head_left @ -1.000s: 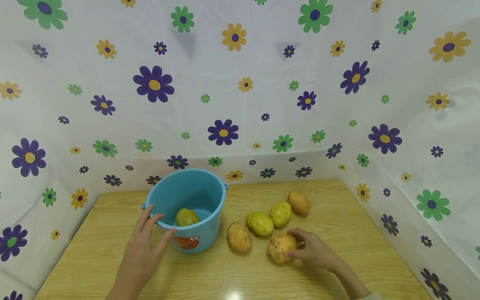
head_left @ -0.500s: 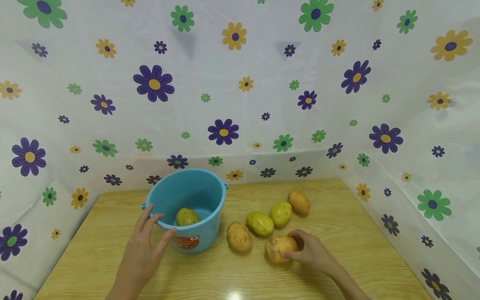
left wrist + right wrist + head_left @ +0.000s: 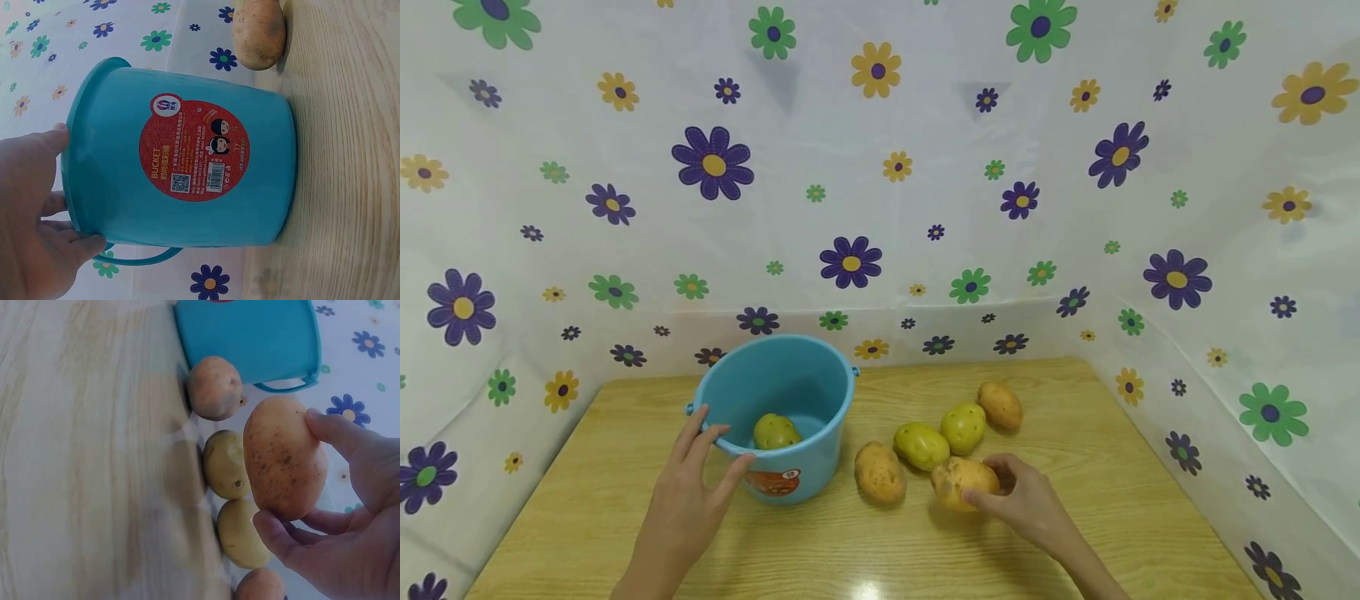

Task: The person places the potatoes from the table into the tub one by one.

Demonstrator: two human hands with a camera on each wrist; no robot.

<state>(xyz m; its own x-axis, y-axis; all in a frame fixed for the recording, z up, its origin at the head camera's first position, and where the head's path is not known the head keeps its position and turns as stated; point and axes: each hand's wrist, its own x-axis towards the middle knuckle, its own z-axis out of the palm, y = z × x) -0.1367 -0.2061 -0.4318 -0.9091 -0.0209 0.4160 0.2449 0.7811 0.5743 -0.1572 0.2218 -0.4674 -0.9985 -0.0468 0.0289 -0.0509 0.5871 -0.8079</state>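
Observation:
My left hand (image 3: 685, 496) holds the rim of a blue bucket (image 3: 816, 462), fingers over its left side and thumb at the front edge. A red round label (image 3: 194, 150) shows on the bucket's side in the left wrist view. Inside lies a yellow-green potato (image 3: 777, 432). My right hand (image 3: 1030, 504) grips a brown potato (image 3: 284, 459) between thumb and fingertips, lifted off the table in the right wrist view. Nearest to it on the table are two yellow-green potatoes (image 3: 921, 447), side by side.
Another brown potato (image 3: 880, 473) lies just right of the bucket, and a further brown potato (image 3: 1000, 406) sits at the back of the row. The wooden table (image 3: 820, 550) is enclosed by a flower-printed white sheet (image 3: 775, 225) at the back and sides.
The right hand has raised the brown potato off the table, shifting slightly away from the person. The left hand stays on the bucket rim; the head view has shifted a little.

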